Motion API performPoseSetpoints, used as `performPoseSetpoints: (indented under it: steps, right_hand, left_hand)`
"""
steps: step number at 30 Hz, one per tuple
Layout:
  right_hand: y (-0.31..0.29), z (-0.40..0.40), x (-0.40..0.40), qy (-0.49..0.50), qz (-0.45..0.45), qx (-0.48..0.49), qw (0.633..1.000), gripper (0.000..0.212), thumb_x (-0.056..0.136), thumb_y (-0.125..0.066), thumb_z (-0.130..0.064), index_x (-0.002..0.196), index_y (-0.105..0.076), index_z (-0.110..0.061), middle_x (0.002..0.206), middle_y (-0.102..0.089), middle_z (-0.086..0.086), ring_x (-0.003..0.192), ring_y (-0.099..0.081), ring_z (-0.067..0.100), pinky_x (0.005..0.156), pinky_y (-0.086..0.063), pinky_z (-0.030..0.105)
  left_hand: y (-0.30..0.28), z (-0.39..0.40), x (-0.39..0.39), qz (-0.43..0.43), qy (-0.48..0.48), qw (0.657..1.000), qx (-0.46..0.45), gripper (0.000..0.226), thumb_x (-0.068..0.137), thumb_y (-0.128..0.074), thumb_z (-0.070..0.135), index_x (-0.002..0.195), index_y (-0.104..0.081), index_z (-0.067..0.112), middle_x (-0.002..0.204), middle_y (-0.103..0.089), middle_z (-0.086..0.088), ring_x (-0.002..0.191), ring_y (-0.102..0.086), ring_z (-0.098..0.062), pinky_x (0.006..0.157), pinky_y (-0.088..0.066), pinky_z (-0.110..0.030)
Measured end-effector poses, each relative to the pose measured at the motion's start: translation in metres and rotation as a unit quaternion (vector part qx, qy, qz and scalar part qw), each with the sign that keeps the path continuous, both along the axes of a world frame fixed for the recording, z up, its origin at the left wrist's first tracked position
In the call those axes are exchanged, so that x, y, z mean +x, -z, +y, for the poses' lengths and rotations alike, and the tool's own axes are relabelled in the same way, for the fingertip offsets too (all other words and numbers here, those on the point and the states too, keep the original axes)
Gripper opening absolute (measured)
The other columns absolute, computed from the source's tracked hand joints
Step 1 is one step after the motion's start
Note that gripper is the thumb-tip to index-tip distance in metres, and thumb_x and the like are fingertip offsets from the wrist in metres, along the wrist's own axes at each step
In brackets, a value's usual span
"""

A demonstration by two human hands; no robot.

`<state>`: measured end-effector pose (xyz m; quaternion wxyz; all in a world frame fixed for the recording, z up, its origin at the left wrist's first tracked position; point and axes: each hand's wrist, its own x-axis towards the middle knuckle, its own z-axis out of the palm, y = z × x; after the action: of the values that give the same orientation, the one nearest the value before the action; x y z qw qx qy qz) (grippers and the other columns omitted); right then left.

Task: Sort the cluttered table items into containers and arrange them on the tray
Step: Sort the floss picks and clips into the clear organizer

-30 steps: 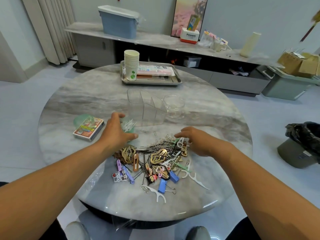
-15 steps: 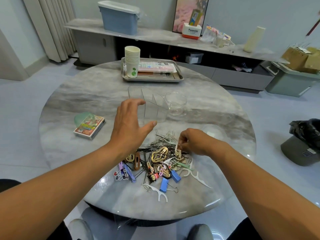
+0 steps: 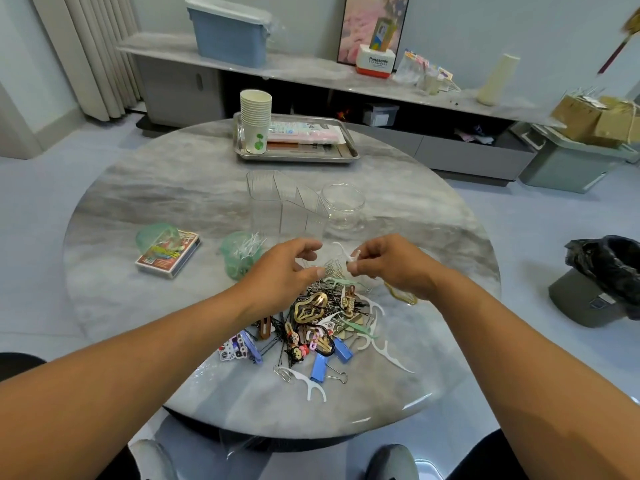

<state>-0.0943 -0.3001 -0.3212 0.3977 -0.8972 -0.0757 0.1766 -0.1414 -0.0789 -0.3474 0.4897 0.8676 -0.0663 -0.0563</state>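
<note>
Pinching floss pick (image 3: 347, 255) between right fingers (image 3: 354, 266) (raised).

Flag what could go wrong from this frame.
The right hand pinches a white floss pick by one end only; it could slip back into the tangled pile. The clear divided organizer and the glass cup stand just beyond both hands, so a reach might knock them.

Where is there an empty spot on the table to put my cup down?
Bare marble lies left of the tray, behind the card box, and along the right rim beyond the glass bowl. It is crowded near the front: the clip pile, both hands, the green cup and the clear organizer.
</note>
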Motion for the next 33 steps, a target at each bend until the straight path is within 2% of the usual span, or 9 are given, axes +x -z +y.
performPoseSetpoints:
  steps: [6, 9, 14, 21, 24, 27, 30, 32, 33]
  right_hand:
    - [-0.001, 0.008, -0.008, -0.034, 0.058, 0.093, 0.993, 0.017, 0.085, -0.081, -0.015, 0.091, -0.074, 0.0, 0.074, -0.07, -0.001, 0.058, -0.056, -0.001, 0.054, -0.042, 0.011]
    - [-0.001, 0.013, -0.01, -0.029, 0.052, 0.107, 0.993, 0.015, 0.081, -0.084, -0.018, 0.089, -0.078, -0.007, 0.082, -0.076, 0.003, 0.066, -0.061, 0.002, 0.058, -0.045, 0.012]
    - [0.0, 0.016, -0.01, -0.009, 0.032, 0.112, 0.993, 0.014, 0.088, -0.079, -0.024, 0.092, -0.08, -0.01, 0.073, -0.073, -0.005, 0.062, -0.056, 0.0, 0.061, -0.046, 0.014]
    - [0.004, 0.036, -0.021, -0.01, -0.236, -0.05, 0.97, 0.009, 0.088, -0.077, -0.035, 0.091, -0.081, -0.028, 0.08, -0.073, -0.011, 0.074, -0.064, 0.005, 0.071, -0.054, 0.035]
    - [0.0, 0.042, -0.024, -0.064, -0.29, -0.11, 0.948, 0.018, 0.094, -0.07, -0.039, 0.103, -0.081, -0.027, 0.103, -0.073, -0.008, 0.096, -0.063, 0.011, 0.088, -0.049, 0.038]
    - [-0.003, 0.041, -0.024, -0.08, -0.195, -0.066, 0.975, 0.023, 0.099, -0.061, -0.037, 0.115, -0.077, -0.029, 0.121, -0.07, -0.01, 0.111, -0.062, 0.008, 0.098, -0.047, 0.032]
    - [0.0, 0.037, -0.017, 0.005, -0.095, 0.042, 0.995, 0.023, 0.1, -0.061, -0.026, 0.118, -0.075, -0.027, 0.114, -0.076, -0.004, 0.086, -0.071, 0.004, 0.078, -0.059, 0.024]
    - [0.005, 0.028, -0.011, 0.041, -0.08, -0.008, 0.996, 0.025, 0.099, -0.062, -0.015, 0.12, -0.073, -0.022, 0.119, -0.074, 0.0, 0.071, -0.064, -0.006, 0.066, -0.05, 0.012]
    - [0.007, 0.023, -0.009, 0.041, -0.072, -0.064, 0.995, 0.024, 0.098, -0.065, -0.015, 0.119, -0.074, -0.02, 0.119, -0.074, 0.0, 0.074, -0.062, -0.005, 0.071, -0.05, 0.014]
  left_hand:
    - [-0.005, -0.008, 0.001, 0.115, -0.016, 0.957, -0.267, 0.033, 0.09, -0.072, 0.007, 0.123, -0.067, 0.007, 0.097, -0.074, -0.009, 0.076, -0.073, -0.017, 0.07, -0.059, -0.022]
    - [-0.006, -0.009, 0.003, 0.127, -0.029, 0.945, -0.301, 0.018, 0.092, -0.069, 0.005, 0.11, -0.073, 0.006, 0.085, -0.076, -0.008, 0.075, -0.074, -0.017, 0.069, -0.06, -0.023]
    - [-0.006, -0.008, 0.006, 0.174, -0.061, 0.924, -0.335, 0.016, 0.097, -0.065, 0.013, 0.107, -0.074, 0.003, 0.094, -0.075, -0.014, 0.081, -0.073, -0.016, 0.072, -0.06, -0.023]
    - [-0.011, -0.003, 0.011, 0.289, -0.096, 0.84, -0.449, 0.021, 0.104, -0.049, 0.006, 0.115, -0.062, -0.007, 0.103, -0.073, -0.027, 0.094, -0.075, -0.033, 0.073, -0.063, -0.031]
    - [-0.01, 0.001, 0.013, 0.298, -0.086, 0.827, -0.469, 0.026, 0.106, -0.048, 0.012, 0.115, -0.063, -0.006, 0.107, -0.073, -0.027, 0.097, -0.075, -0.033, 0.076, -0.063, -0.032]
    - [-0.005, 0.005, 0.015, 0.278, -0.094, 0.835, -0.464, 0.024, 0.098, -0.06, 0.004, 0.118, -0.065, -0.007, 0.109, -0.073, -0.026, 0.097, -0.075, -0.03, 0.073, -0.062, -0.026]
    - [-0.002, 0.006, 0.016, 0.271, -0.126, 0.839, -0.454, 0.023, 0.094, -0.059, -0.009, 0.114, -0.069, -0.006, 0.109, -0.072, -0.028, 0.095, -0.075, -0.031, 0.069, -0.061, -0.024]
    - [-0.004, 0.006, 0.017, 0.267, -0.145, 0.84, -0.449, 0.021, 0.093, -0.059, -0.011, 0.109, -0.071, -0.005, 0.11, -0.07, -0.03, 0.092, -0.076, -0.032, 0.067, -0.06, -0.023]
    - [-0.005, 0.006, 0.017, 0.266, -0.149, 0.841, -0.446, 0.02, 0.094, -0.059, -0.01, 0.108, -0.071, -0.004, 0.111, -0.069, -0.031, 0.092, -0.076, -0.032, 0.067, -0.06, -0.023]
